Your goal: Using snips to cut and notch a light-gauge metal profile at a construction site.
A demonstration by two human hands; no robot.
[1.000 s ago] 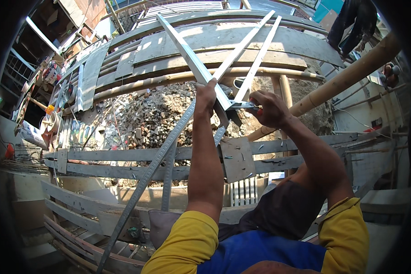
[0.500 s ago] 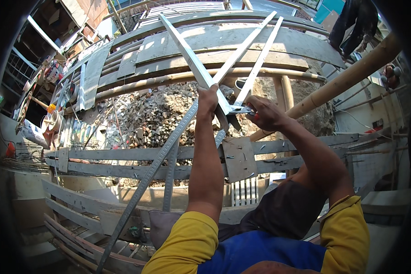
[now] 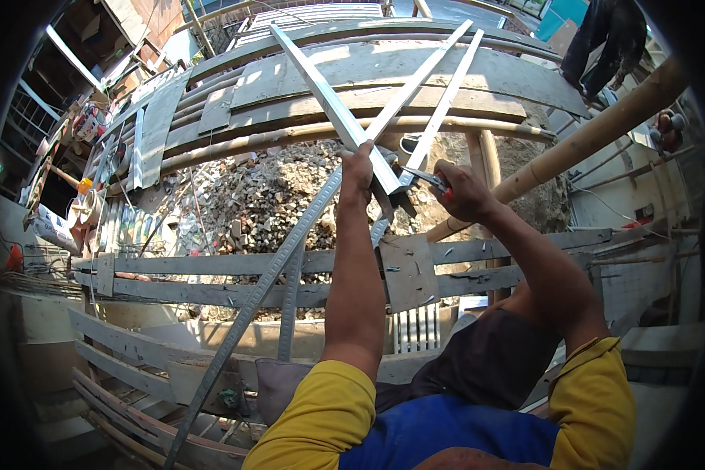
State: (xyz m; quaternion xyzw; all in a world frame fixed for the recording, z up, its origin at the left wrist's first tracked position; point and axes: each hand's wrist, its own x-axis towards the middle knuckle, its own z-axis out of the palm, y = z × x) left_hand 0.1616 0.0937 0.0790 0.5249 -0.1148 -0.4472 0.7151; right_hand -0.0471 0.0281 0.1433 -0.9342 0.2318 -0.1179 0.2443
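My left hand (image 3: 358, 174) is closed around a shiny metal channel (image 3: 315, 82), near the channel's lower end. That channel slants away to the far left. In my right hand (image 3: 464, 194) are metal snips (image 3: 425, 175) with a bit of red at the handle, their jaws pointing left toward the channel's cut end. I cannot tell whether the jaws touch the metal. A second channel (image 3: 420, 74) and a third strip (image 3: 450, 98) run up to the far right from the same spot. A ribbed metal strip (image 3: 266, 282) slopes down left, passing beside my left forearm.
Wooden planks (image 3: 305, 121) and bamboo poles form a platform beyond my hands. Rubble (image 3: 266, 204) lies below. A thick bamboo pole (image 3: 595, 141) crosses diagonally at right. Slatted boards (image 3: 211, 266) span nearer to me. A person (image 3: 607, 43) in dark trousers stands at far right.
My right hand has shifted slightly right with the snips, and the jaws now point up and left instead of lying level at the channel's end. My left hand keeps its grip.
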